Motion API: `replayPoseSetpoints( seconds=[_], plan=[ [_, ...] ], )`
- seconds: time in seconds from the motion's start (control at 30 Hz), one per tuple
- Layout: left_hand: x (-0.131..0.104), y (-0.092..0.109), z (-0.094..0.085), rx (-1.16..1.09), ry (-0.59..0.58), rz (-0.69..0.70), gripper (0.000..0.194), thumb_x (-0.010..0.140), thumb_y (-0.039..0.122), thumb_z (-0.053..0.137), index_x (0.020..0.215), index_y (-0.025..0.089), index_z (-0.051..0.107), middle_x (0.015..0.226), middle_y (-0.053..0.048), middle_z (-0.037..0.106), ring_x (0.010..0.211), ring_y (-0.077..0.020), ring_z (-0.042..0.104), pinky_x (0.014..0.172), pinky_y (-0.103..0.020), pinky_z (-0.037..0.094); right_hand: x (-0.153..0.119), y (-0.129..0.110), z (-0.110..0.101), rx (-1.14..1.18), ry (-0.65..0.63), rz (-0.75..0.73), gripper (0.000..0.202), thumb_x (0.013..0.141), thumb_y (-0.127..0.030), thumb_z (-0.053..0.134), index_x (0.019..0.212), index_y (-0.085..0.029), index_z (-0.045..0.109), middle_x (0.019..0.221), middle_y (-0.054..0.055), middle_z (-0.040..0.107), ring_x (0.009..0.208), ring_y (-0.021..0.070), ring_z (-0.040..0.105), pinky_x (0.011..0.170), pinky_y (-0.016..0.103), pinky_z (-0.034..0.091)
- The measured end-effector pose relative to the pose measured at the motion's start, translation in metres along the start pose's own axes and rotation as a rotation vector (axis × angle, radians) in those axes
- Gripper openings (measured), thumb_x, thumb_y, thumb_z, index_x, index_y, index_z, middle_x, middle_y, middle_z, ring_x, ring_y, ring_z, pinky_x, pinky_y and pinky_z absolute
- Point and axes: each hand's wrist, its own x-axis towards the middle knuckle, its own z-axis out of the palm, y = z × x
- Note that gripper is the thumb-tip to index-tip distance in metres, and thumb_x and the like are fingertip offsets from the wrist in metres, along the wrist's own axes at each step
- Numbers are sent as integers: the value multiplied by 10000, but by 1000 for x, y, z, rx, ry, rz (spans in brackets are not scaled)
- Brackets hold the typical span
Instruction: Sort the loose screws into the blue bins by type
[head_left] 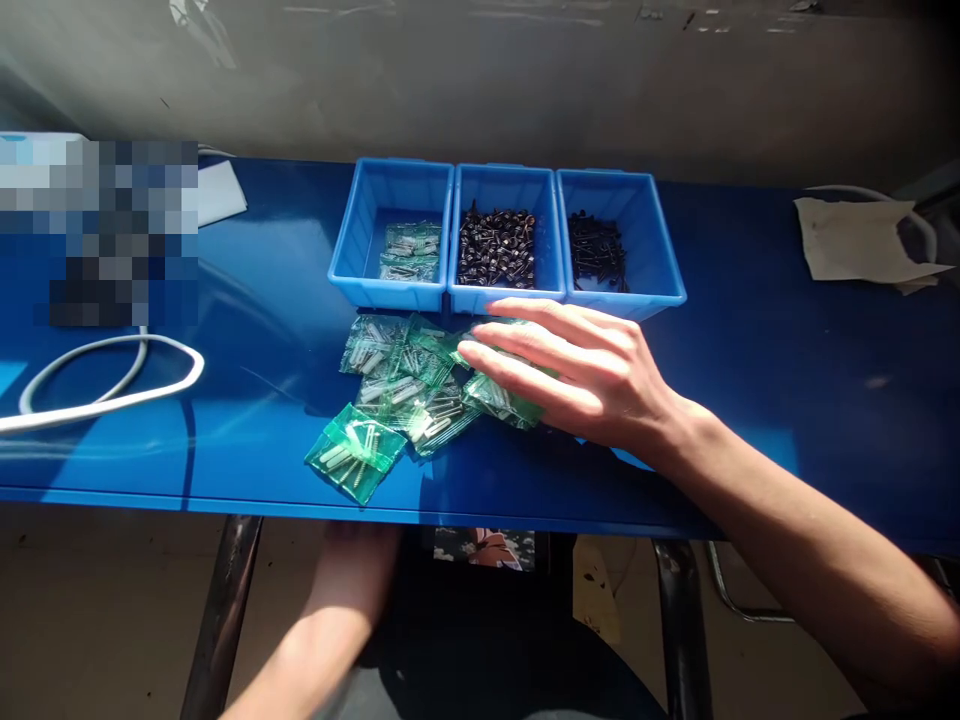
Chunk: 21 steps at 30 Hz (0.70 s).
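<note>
My right hand (pixel 577 370) reaches over the right side of a pile of green-tinted plastic packets (pixel 405 385), palm down with fingers stretched out and apart. Screws and pale plugs show inside the packets. One packet (pixel 356 455) lies nearest the table's front edge. My left arm goes below that edge, and the fingers of my left hand (pixel 364 545) are hidden under the table. Behind the pile stand three blue bins: the left bin (pixel 390 294) holds similar packets, the middle bin (pixel 506 298) dark short fasteners, the right bin (pixel 630 297) dark screws.
A white cable (pixel 112 400) loops across the left of the blue table (pixel 255 440), near a blurred-out item (pixel 120 230). Brown paper (pixel 862 240) lies at the far right. A grey wall runs behind. Metal legs (pixel 225 610) stand below.
</note>
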Motion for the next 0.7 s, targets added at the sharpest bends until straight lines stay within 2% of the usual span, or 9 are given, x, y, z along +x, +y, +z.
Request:
replayPoseSetpoints(
  seconds=[0.07, 0.13, 0.17, 0.23, 0.33, 0.43, 0.57, 0.63, 0.7],
  plan=[
    [-18, 24, -21, -87, -36, 204, 264, 1125, 448, 598, 1332, 488, 757, 932, -7, 801, 721, -245, 764, 552, -354, 668, 1, 0, -6, -3, -36, -16, 353, 1114, -132, 695, 1466, -148, 684, 1415, 124, 824, 1368, 318, 772, 922, 433, 742],
    [-19, 47, -52, -222, 2, 373, 564, 1070, 453, 664, 1616, 557, 568, 882, 13, 825, 674, -317, 774, 479, -435, 688, 3, -1, -13, -27, -83, -21, 332, 1108, -125, 703, 1438, -154, 689, 1430, 153, 804, 1301, 306, 789, 854, 407, 727],
    [-11, 55, -69, -289, 25, 399, 671, 1062, 468, 698, 1697, 523, 490, 886, 13, 830, 686, -315, 786, 496, -414, 717, 3, -1, -17, -44, -106, -15, 326, 1110, -118, 696, 1432, -173, 689, 1401, 150, 807, 1236, 280, 800, 811, 380, 711],
    [22, 65, -101, -249, 113, 196, 559, 1101, 445, 719, 1613, 580, 541, 1105, 46, 852, 839, -274, 837, 710, -394, 792, 2, -1, -25, -66, -133, -13, 336, 1115, -99, 674, 1437, -196, 681, 1295, 121, 823, 1111, 231, 803, 748, 338, 675],
    [91, 67, -131, -196, 116, 249, 422, 1088, 429, 806, 1482, 361, 672, 1281, 12, 835, 954, -185, 850, 940, -317, 766, -9, 1, -35, -39, -150, -54, 335, 1113, -97, 669, 1447, -125, 662, 1221, 112, 837, 1120, 256, 796, 772, 362, 684],
    [147, 70, -129, -292, 35, 386, 395, 1055, 307, 853, 1396, 192, 690, 1180, -46, 845, 946, -151, 833, 816, -234, 699, -27, 3, -42, 9, -140, 1, 303, 1113, -112, 669, 1415, -133, 678, 1254, 102, 845, 1174, 284, 789, 862, 418, 696],
    [186, 82, -99, -273, 42, 505, 499, 974, 228, 940, 1395, 145, 685, 946, 19, 812, 756, -101, 749, 717, -206, 603, -52, 5, -53, 76, -145, 125, 324, 1098, -120, 673, 1396, -246, 699, 1248, 55, 851, 1132, 264, 810, 917, 423, 695],
    [198, 89, -85, -215, 17, 511, 559, 971, 266, 953, 1437, 137, 673, 990, 0, 829, 763, -121, 755, 756, -238, 624, -60, 8, -61, 79, -138, 161, 322, 1080, -174, 731, 1388, -261, 701, 1265, 67, 838, 1122, 276, 810, 882, 421, 700],
    [208, 97, -76, -115, -44, 531, 594, 1011, 299, 917, 1506, 124, 639, 1221, -80, 839, 965, -174, 818, 915, -289, 676, -67, 11, -67, 29, -132, 188, 345, 1053, -182, 774, 1386, -240, 707, 1286, 118, 809, 1091, 293, 803, 797, 410, 691]
  ],
)
